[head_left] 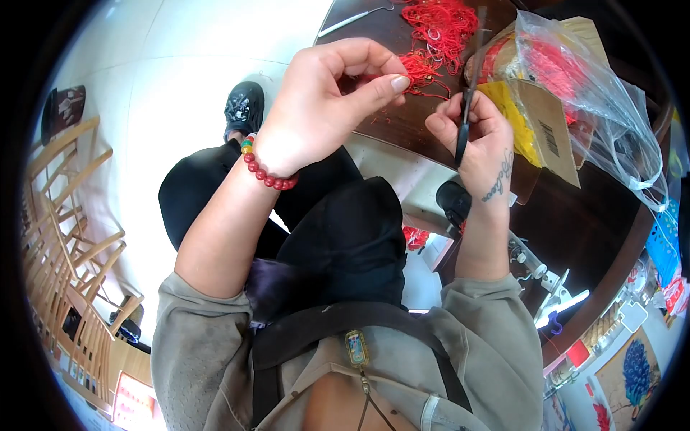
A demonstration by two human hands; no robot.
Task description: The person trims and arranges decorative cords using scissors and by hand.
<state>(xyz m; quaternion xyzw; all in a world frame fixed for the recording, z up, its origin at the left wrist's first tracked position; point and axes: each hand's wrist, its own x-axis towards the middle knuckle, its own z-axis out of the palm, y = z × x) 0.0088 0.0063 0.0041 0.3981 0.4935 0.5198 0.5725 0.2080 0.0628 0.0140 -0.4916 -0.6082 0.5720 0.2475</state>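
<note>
My left hand (pixel 316 100) is raised over the edge of the dark table, thumb and forefinger pinched together. Thin red cord (pixel 424 92) shows at its fingertips; the other fingers curl behind, so part of what they hold is hidden. My right hand (pixel 483 133) is closed around a pair of scissors (pixel 463 136) with black handles. Their blades point up and away, appearing nearly edge-on. Just beyond both hands, a tangled heap of red knotted cords (pixel 442 32) lies on the table (pixel 392 129).
A white-handled hook tool (pixel 352 23) lies at the table's far left. Right of my right hand stand an opened cardboard box (pixel 550 129) and a clear plastic bag (pixel 611 108) with red material inside. Wooden chairs (pixel 72 258) stand at left.
</note>
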